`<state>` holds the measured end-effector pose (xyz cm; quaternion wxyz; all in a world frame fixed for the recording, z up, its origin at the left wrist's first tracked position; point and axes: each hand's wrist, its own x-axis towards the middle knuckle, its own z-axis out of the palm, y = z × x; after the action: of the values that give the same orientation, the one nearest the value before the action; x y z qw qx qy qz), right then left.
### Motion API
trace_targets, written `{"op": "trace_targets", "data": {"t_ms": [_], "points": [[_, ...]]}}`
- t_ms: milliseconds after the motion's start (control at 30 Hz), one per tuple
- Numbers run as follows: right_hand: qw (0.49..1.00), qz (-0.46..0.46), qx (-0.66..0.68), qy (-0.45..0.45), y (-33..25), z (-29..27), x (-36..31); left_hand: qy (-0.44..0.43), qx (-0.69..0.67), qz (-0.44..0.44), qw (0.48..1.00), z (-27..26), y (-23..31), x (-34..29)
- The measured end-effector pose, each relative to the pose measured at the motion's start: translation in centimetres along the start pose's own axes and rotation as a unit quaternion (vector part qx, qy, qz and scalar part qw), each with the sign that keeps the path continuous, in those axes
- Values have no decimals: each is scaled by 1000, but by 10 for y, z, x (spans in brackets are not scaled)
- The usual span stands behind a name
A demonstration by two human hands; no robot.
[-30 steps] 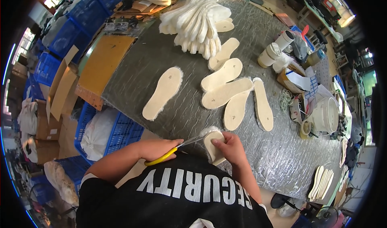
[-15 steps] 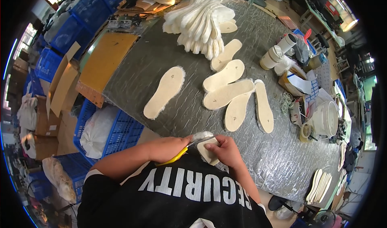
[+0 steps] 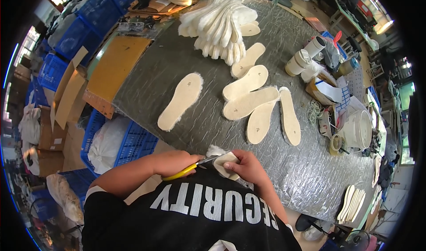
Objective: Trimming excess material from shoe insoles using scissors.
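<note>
- Holding yellow-handled scissors point(image 3: 179, 173), the left hand point(image 3: 178, 162) has its grip closed around the handle, with the blades pointing toward the right hand point(image 3: 246, 166).
- The right hand's grip is narrow, pinching the held insole point(image 3: 224, 164) with its thumb on the pale, smooth face.
- That insole is in front of the black shirt point(image 3: 208, 200), by the near edge of the dark counter point(image 3: 146, 84); a tuft of white fluff point(image 3: 215, 150) shows at its far edge, beside the blades. Whether the blades are parted is too small to tell.
- Ahead of the left hand, a lone insole point(image 3: 181, 102) lies pale side up, fluff fringing its rim.
- Ahead of the right hand, an overlapping group of four pale insoles point(image 3: 250, 103) runs across the counter; a slim insole point(image 3: 290, 120) lies at its right.
- Farther off, a pile of fluffy white insoles point(image 3: 219, 22) is heaped, one pale sole jutting from its right side.
- On the right stand a white bucket point(image 3: 358, 129), a small cup point(image 3: 336, 145) and two pale canisters point(image 3: 298, 63); nearer, a row of insoles point(image 3: 350, 205) lies close-packed.
- Left of the counter, a blue crate point(image 3: 143, 144) holds a white bag point(image 3: 108, 146).
</note>
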<state>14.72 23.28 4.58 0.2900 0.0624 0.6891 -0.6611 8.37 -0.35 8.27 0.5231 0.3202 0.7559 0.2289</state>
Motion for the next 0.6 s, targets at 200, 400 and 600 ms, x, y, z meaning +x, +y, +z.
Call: {"op": "trace_targets", "data": {"t_ms": [200,400,600], "points": [[999,31,-10,-26,11,4,2,-37,-55,58,996,8,-34,1],[999,22,25,-2,15,9,4,-46,-67,82,993,7,-44,-3],[992,1,79,94,17,-24,-3,-66,-103,71,990,17,-73,-20]]}}
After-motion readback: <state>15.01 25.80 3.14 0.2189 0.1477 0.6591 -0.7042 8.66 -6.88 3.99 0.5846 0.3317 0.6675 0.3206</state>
